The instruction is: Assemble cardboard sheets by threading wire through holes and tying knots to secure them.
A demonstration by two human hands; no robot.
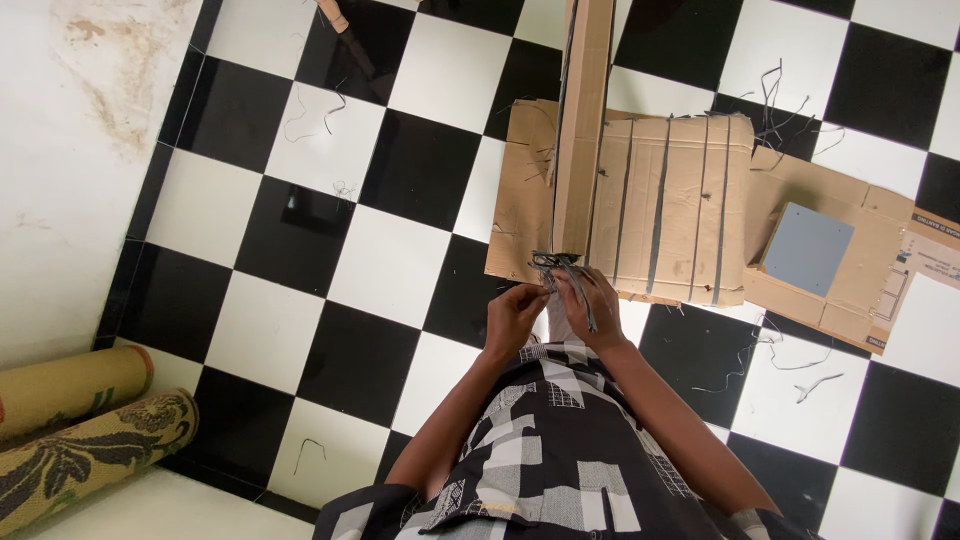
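As seen from the head camera looking straight down:
Left hand: fingers curled, pinching the near end of a bunch of thin grey strips; grip clenched on them.
Right hand: also closed on the grey strips, one strand trailing across its fingers.
Strip bunch: at 12 o'clock from both hands, hanging off the near end of a long narrow brown cardboard plank.
Plank axis: runs 12 to 6 o'clock.
Nearer hand: both touching; the right sits closer under the plank end.
Floor: black-and-white checkered tiles; flat slotted cardboard sheet at 1 o'clock.
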